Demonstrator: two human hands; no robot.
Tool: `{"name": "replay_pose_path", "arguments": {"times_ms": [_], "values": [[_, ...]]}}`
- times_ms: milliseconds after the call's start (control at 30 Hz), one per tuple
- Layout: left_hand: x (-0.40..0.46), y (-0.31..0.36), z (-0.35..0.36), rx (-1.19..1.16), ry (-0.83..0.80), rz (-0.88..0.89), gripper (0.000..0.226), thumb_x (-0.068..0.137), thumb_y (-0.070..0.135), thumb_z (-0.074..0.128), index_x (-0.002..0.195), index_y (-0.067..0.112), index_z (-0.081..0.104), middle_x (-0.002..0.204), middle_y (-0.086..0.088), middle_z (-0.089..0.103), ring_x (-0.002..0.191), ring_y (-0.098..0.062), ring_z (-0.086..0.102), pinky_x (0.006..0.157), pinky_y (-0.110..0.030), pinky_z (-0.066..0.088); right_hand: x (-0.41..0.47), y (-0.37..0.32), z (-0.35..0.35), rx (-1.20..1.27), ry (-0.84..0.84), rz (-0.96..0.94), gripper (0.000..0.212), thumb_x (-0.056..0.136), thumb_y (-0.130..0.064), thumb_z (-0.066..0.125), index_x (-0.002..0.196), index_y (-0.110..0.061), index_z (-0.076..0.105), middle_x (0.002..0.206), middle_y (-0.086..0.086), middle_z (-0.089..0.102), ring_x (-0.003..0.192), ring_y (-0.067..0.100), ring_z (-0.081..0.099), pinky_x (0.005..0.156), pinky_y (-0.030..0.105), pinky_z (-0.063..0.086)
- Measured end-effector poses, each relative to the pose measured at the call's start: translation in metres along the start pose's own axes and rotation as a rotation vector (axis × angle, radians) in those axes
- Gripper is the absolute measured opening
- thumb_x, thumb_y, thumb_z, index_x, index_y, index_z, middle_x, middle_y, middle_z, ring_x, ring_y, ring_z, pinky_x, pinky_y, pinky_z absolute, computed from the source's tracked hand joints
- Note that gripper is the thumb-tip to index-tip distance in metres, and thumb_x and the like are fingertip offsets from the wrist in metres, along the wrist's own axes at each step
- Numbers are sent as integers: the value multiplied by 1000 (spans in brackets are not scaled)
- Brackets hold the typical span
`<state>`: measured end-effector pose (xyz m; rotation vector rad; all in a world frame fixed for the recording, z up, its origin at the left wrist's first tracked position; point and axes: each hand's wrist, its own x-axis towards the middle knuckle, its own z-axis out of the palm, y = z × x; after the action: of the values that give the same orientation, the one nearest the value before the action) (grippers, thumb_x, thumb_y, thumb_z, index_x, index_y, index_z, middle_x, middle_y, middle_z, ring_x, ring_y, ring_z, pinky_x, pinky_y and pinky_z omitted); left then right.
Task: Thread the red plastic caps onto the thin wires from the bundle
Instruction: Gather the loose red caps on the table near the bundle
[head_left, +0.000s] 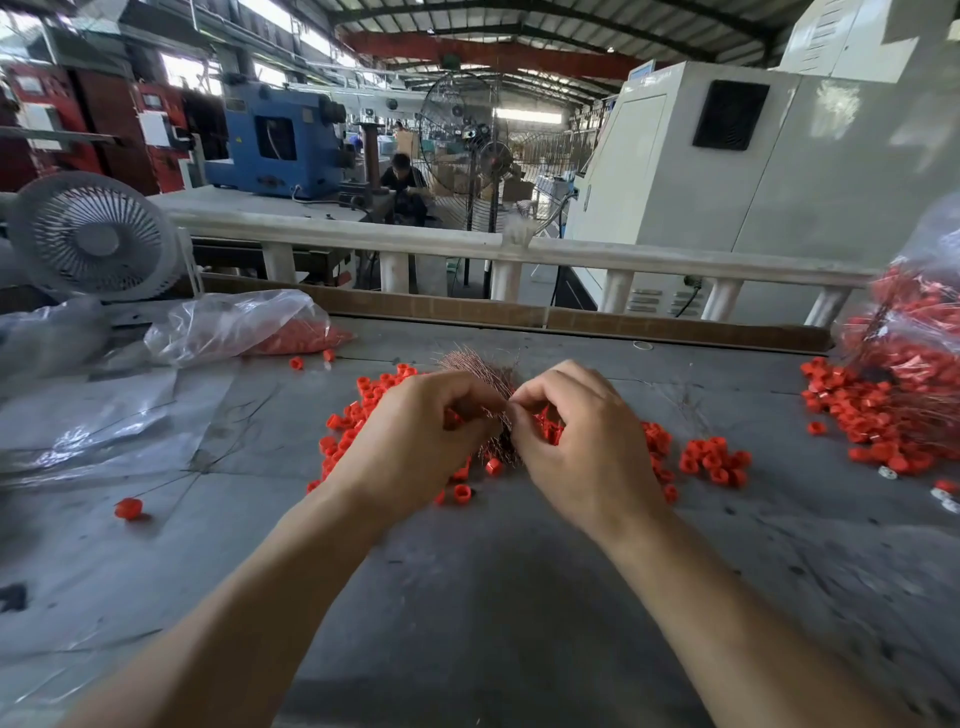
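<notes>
Broadly, I work at a grey workbench (467, 597), a bag of finished capped wires (914, 364) parked far right, out of the way. Loose red plastic caps (714, 460) lie heaped under both hands for quick picking. My left hand (415, 441) grips the thin wire bundle (480, 371), fanning its tips. My right hand (582, 441) pinches at one wire; whether it holds a cap, I cannot tell.

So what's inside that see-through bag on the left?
Red caps show through the plastic bag at its right end. The crumpled plastic hides how many there are, and the rest of the bag is too wrinkled to see into.
</notes>
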<state>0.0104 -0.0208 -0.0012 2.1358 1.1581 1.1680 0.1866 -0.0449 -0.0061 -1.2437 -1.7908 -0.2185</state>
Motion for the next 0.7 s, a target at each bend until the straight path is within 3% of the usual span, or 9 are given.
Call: {"name": "replay_pose_path", "arguments": {"times_ms": [133,300,433,500,600,700], "values": [[0,3,-3,-59,42,50,14,89,16,77,83,29,75,72,15,70,61,0,60,58,-11,43,0,-2,-2,142,13,-24,1,92,-14,72,91,-14,72,92,-7,64,89,11,60,76,23,48],[0,5,-4,-372,31,-21,8,93,18,74,87,22,75,63,8,64,54,-5,50,50,-16,41,-5,-2,-1,547,-126,201,25,100,-16,62,121,-26,69,114,-16,71,112,6,66,89,29,57],[1,5,-5,-656,23,-156,9,88,26,75,87,17,75,64,-4,56,54,-14,44,47,-23,36,-6,-8,3,623,-140,234,10,98,-22,69,106,-27,70,94,-9,74,90,10,71,79,35,60],[0,7,-4,-736,-10,-194,16,83,30,75,87,14,74,65,-8,51,53,-13,43,46,-21,36,-5,-8,3,643,-126,232,4,98,-25,68,98,-29,69,84,-9,71,78,9,67,70,32,57],[0,7,-4,-805,-71,-194,23,80,33,76,89,13,72,64,-4,52,52,-10,45,45,-19,38,-5,-7,-2,698,-124,232,8,98,-28,63,93,-30,69,74,-11,66,70,3,59,65,20,48],[1,5,-3,-808,-93,-161,21,81,33,79,89,15,72,65,-1,55,53,-8,46,46,-18,39,-5,-5,-5,702,-128,216,13,101,-25,60,93,-30,68,73,-6,64,69,7,58,64,22,49]]}}
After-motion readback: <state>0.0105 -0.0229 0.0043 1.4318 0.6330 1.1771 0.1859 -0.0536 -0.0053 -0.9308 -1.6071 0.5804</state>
